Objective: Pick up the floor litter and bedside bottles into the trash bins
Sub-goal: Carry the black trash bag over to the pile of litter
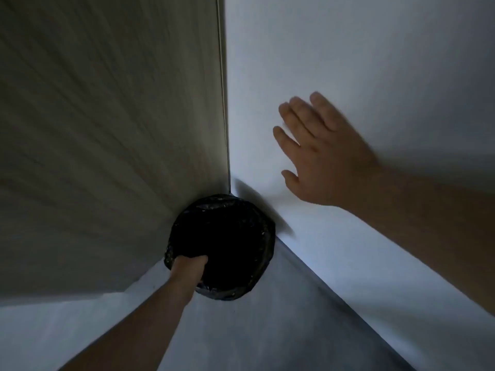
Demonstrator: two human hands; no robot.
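Note:
A round trash bin [227,236] lined with a black plastic bag stands on the floor in the corner where two walls meet. My left hand [188,269] reaches down to its near-left rim, and its fingers are curled over the edge of the liner. The inside of the bin is dark, so I cannot tell what it holds. My right hand [321,153] is raised, with fingers spread and nothing in it, flat against or just off the white wall to the right. No litter or bottle is in view.
A wood-grain panel [107,129] forms the left side of the corner and a white wall [348,62] the right. A grey floor [267,330] runs toward me, with a pale baseboard strip along the right wall.

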